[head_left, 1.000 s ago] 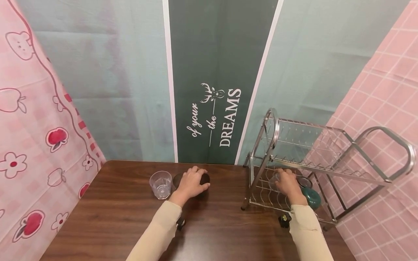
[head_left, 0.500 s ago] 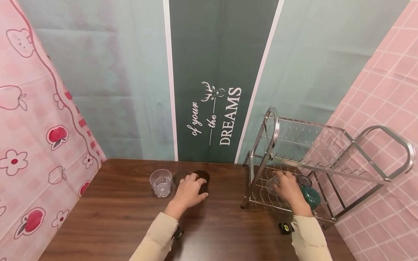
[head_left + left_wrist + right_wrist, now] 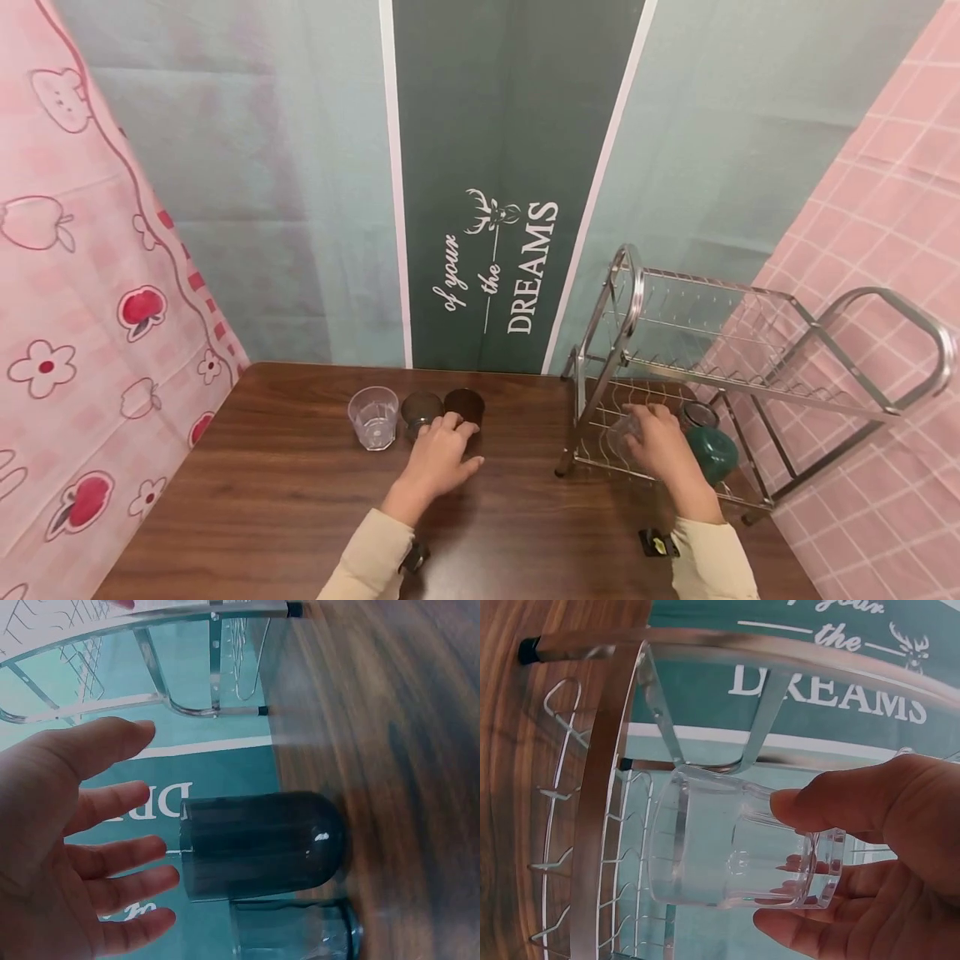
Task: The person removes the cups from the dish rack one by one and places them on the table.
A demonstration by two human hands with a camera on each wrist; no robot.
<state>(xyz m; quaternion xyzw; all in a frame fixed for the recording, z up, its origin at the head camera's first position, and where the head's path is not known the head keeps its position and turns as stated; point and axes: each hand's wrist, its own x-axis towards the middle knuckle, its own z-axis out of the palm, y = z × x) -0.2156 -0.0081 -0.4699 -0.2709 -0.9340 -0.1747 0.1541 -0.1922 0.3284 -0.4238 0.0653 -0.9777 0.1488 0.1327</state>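
Note:
My right hand [image 3: 660,446] holds a clear plastic cup [image 3: 727,840] by its base end, thumb on one side and fingers on the other. The cup's mouth points down toward the wires of the lower tier of the metal rack [image 3: 630,325]. My left hand [image 3: 438,458] hovers at the near side of a tall dark cup [image 3: 262,844], fingers spread and holding nothing. Beside that dark cup is a smoky tinted glass [image 3: 422,410], partly behind the fingers. A second clear cup [image 3: 373,418] stands upright at the left of this row.
In the lower tier, a green cup [image 3: 712,454] and a dark-rimmed glass [image 3: 699,415] lie right of my right hand. The rack's upper tier has wire slots. Cloth curtains [image 3: 315,208] hang behind the wooden table [image 3: 285,483].
My left hand has drawn back toward me from the dark cups, uncovering their rims. My right hand has come slightly nearer and lower, still holding the clear cup.

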